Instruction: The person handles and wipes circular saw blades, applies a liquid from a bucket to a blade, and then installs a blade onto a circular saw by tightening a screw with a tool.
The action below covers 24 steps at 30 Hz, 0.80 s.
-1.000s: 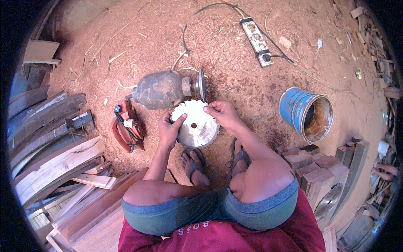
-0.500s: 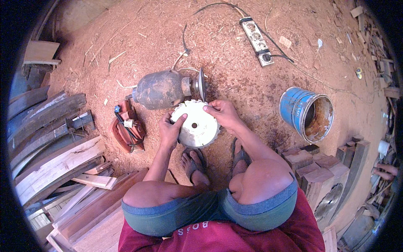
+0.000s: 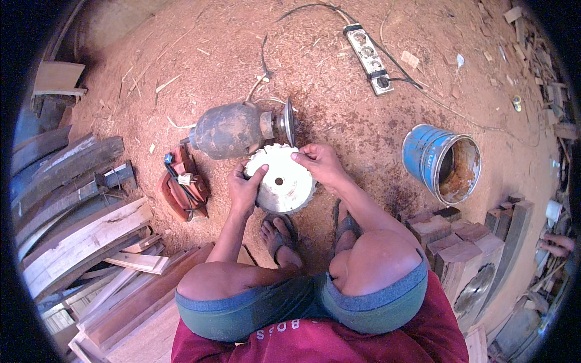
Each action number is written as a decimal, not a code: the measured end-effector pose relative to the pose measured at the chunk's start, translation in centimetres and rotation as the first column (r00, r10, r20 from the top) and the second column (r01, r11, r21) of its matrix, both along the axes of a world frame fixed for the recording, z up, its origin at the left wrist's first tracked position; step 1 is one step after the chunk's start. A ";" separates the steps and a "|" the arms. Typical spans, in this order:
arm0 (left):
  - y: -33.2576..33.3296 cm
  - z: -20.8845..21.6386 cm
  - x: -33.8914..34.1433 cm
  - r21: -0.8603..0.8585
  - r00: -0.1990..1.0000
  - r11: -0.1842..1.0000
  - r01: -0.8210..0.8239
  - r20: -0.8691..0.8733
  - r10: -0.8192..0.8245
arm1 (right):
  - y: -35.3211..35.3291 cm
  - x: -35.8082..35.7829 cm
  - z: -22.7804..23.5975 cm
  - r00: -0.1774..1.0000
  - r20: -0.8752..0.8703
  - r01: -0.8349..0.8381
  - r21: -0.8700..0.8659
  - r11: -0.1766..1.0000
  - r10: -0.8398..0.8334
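Observation:
Between my hands is a round, silvery circular saw blade (image 3: 287, 190) with teeth round its rim and a small hole in its centre. My left hand (image 3: 245, 184) pinches its left edge, thumb on the flat face. At the upper right edge my right hand (image 3: 321, 163) grips it between thumb and fingers. Just beyond the blade, a bench grinder motor (image 3: 227, 130) lies on the ground, dark and dusty. A thin grinding disc (image 3: 289, 123) stands on its right end, close to the blade's upper teeth.
A red power tool (image 3: 181, 187) with a cord lies left of my hands. Curved boards (image 3: 85, 233) are piled at the left. To the right are a blue metal bucket (image 3: 423, 157) tipped over and wooden blocks (image 3: 460, 245). A power strip (image 3: 369, 60) lies farther off.
The blade and both hands stay almost in place, with only a very slight shift. Both hands keep their hold on it.

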<state>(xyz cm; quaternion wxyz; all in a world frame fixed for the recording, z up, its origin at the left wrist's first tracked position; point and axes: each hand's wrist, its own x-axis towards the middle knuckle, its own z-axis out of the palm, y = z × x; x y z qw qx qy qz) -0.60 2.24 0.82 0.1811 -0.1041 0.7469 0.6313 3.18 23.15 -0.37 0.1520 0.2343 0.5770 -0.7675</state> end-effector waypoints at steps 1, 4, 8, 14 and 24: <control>0.0 0.1 0.0 -0.001 1.000 1.000 0.000 0.000 0.000 | -0.1 0.0 0.1 1.000 0.001 0.003 -0.005 1.000 -0.003; 0.1 0.8 -0.1 0.028 1.000 0.999 -0.020 -0.001 0.020 | 0.2 0.0 0.2 0.999 -0.030 -0.035 0.041 0.999 0.036; -0.7 1.8 -0.7 -0.043 0.988 0.989 0.143 -0.056 -0.145 | 1.0 0.8 0.5 0.947 -0.303 -0.069 0.132 0.989 0.107; -1.1 2.6 -1.4 0.018 0.979 0.979 0.205 -0.010 -0.205 | 1.7 1.3 0.7 0.964 -0.193 -0.169 0.081 0.982 0.182; -0.7 0.7 -0.2 -0.002 0.996 0.997 0.074 0.041 -0.074 | 0.6 0.7 -1.1 0.990 -0.113 -0.084 0.041 0.996 0.088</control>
